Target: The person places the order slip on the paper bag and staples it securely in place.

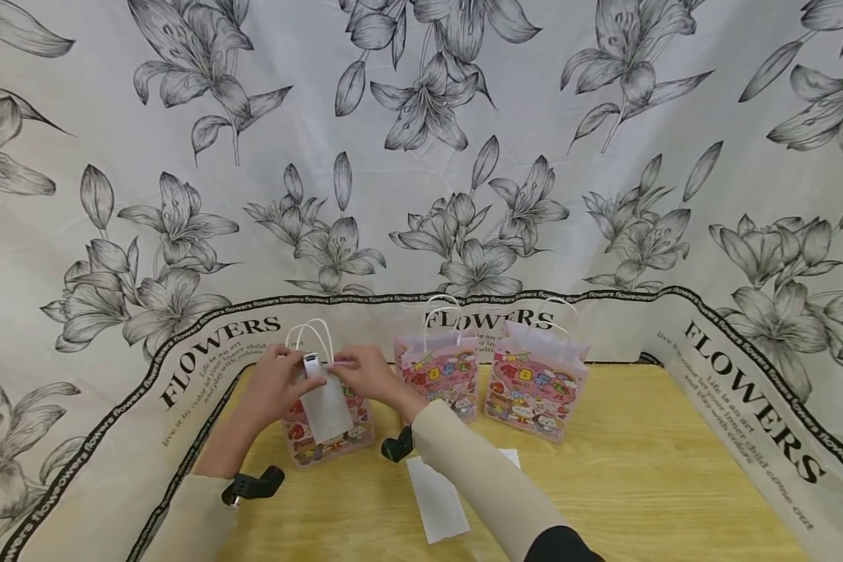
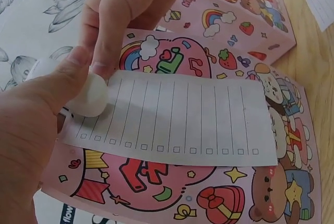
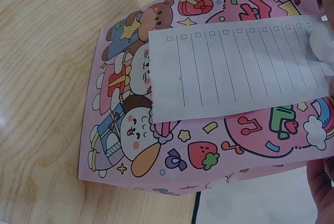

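One left hand (image 1: pixel 279 382) pinched a clip (image 1: pixel 312 364), the right hand (image 1: pixel 371 376) the bag's (image 1: pixel 361 415) top: likely light, creasable, best held there.

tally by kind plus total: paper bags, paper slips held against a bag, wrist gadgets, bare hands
Pink cartoon-printed paper bags: 3
White lined paper slip held against a bag: 1
Black wrist-worn gadgets: 2
Bare hands: 2
Total: 8
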Tool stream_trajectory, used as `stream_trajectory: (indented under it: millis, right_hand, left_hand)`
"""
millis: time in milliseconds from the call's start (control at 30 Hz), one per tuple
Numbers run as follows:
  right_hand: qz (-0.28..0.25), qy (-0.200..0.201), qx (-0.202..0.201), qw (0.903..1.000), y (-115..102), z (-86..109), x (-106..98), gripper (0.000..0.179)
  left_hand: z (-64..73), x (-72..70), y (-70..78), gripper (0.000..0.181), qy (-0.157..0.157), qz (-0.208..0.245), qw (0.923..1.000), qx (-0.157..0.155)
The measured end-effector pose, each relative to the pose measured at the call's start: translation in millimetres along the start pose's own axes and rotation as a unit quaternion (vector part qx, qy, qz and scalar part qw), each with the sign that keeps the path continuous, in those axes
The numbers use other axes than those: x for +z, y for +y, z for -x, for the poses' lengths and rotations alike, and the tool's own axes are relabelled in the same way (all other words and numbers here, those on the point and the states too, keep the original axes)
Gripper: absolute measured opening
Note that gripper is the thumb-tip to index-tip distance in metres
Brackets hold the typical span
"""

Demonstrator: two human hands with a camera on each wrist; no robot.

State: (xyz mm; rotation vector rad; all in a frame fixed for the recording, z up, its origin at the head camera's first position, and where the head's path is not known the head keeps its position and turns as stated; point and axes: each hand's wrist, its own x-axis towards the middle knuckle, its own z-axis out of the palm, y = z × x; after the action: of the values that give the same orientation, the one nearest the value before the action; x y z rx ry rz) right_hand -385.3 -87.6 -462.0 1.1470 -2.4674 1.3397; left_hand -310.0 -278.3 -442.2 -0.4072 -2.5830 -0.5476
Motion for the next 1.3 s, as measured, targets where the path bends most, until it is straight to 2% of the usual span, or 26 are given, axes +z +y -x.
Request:
stream_trajectory:
  millis: [300, 433, 567, 633, 767, 967, 1067, 1200, 1300]
  right_hand:
    - [0.031, -0.011, 0.007, 0.9994, -8, -5.4, -2, 0.014]
    - [0.050, -0.067, 0.011, 0.9964, -16, -9.5, -8, 0.012]
    - [0.072, -0.137, 0.012, 0.9879, -19, -14.3, -15, 0.027]
    - [0.083, -0.152, 0.003, 0.9850, -22, -17.1, -17, 0.031]
    - [0.092, -0.161, -0.007, 0.9827, -27, -21.1, -17, 0.030]
    - [0.067, -0.162, 0.007, 0.9846, -22, -20.2, -12, 0.031]
    - [0.067, -0.156, -0.008, 0.9854, -19, -21.2, -9, 0.030]
    - [0.066, -0.158, -0.036, 0.9846, -17, -21.9, -7, 0.029]
    - [0.067, -0.163, -0.034, 0.9837, -14, -20.3, -10, 0.030]
  left_hand:
    - [-1.1, 0.6, -5.4, 0.046, 0.011, 0.046, 0.9989, 0.008]
    - [-0.4, -2.3, -5.9, 0.045, 0.007, 0.056, 0.9984, -0.002]
    - [0.6, -2.7, -6.0, 0.045, 0.001, 0.060, 0.9982, -0.001]
    - [0.3, -3.2, -6.2, 0.042, 0.002, 0.061, 0.9981, 0.002]
    - [-0.3, -2.7, -6.4, 0.039, 0.007, 0.070, 0.9975, 0.003]
    - [1.5, 3.3, -7.3, 0.039, 0.003, 0.093, 0.9957, -0.003]
    - [1.5, 1.5, -7.4, 0.038, -0.009, 0.102, 0.9947, -0.010]
    - [0.1, -5.9, -7.4, 0.031, -0.034, 0.088, 0.9954, -0.011]
    - [-3.5, -8.8, -6.6, 0.026, -0.052, 0.079, 0.9954, 0.011]
